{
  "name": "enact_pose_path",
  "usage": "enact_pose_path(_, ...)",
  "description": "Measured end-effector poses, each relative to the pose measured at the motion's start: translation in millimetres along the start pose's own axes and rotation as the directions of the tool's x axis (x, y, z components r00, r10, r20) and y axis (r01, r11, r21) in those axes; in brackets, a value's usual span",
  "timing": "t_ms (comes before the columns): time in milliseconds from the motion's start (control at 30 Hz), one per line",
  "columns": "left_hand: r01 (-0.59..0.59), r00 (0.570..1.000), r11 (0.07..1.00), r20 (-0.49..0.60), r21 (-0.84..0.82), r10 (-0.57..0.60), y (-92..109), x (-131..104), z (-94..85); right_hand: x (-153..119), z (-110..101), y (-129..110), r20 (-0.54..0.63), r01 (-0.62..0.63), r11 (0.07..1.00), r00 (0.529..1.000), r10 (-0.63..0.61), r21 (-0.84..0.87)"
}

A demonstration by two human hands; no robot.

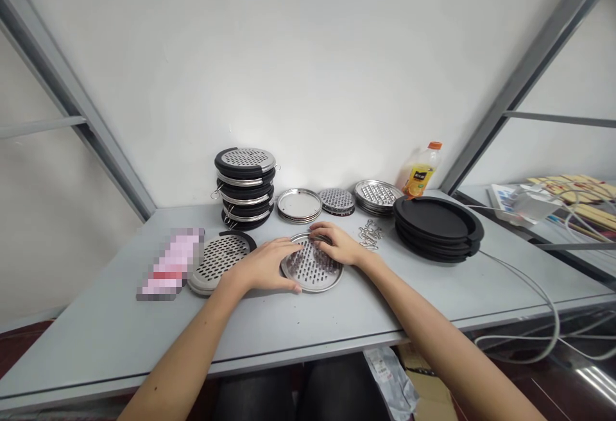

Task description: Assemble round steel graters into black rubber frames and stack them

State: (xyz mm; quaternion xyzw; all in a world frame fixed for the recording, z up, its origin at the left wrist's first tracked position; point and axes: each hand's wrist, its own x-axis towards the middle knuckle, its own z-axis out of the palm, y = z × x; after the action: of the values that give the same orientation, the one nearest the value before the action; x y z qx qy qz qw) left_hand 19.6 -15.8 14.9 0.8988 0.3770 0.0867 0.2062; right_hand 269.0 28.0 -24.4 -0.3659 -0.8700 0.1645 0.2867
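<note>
Likely partway: tall stack of black-rimmed silver perforated discs [245, 189] looks finished; black round trays [436, 225] and loose silver metal plates [299, 204] remain. Shiny, rimmed, silver perforated round plate [314, 270] on grey counter [337, 321], left hand [264, 266] spread open at its left edge, right hand [339, 246] curled over far rim (grip firm or merely resting, cannot tell).

Grey table [308, 326] | perforated metal disc [314, 273] | black-edged disc [220, 258] | tall stack [245, 191] | metal plates [299, 203] | wire clips [369, 236] | black dish stack [436, 242]
</note>
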Motion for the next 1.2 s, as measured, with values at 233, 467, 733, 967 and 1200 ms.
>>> enact_pose_path(233, 0.019, 1.0, 1.0, 0.015, 0.0, -0.019, -1.2, 0.0, 1.7, -0.1, -2.8, -1.6, 0.03, 0.032, 0.999, 0.999, -0.032, 0.0)
enact_pose_path(467, 0.036, 0.999, 0.999, 0.029, 0.006, -0.036, -1.8, -0.5, 1.9, -0.1, -4.3, -0.9, 0.061, 0.085, 0.996, 0.995, -0.083, -0.036)
enact_pose_path(733, 0.046, 0.998, 0.999, 0.047, -0.016, -0.046, -2.3, -0.1, 1.6, 0.6, -8.2, -7.6, 0.076, 0.127, 0.989, 0.99, -0.121, -0.075)
enact_pose_path(967, 0.046, 0.998, 0.998, 0.043, -0.041, -0.044, 1.2, 1.4, -0.5, 0.7, -8.1, -8.3, 0.053, 0.099, 0.991, 0.994, -0.094, -0.09)
enact_pose_path(1200, 0.06, 0.998, 0.997, 0.028, -0.053, -0.058, -5.9, 2.4, 3.7, 1.2, -5.2, -7.3, 0.052, 0.073, 0.988, 0.996, -0.066, -0.135)
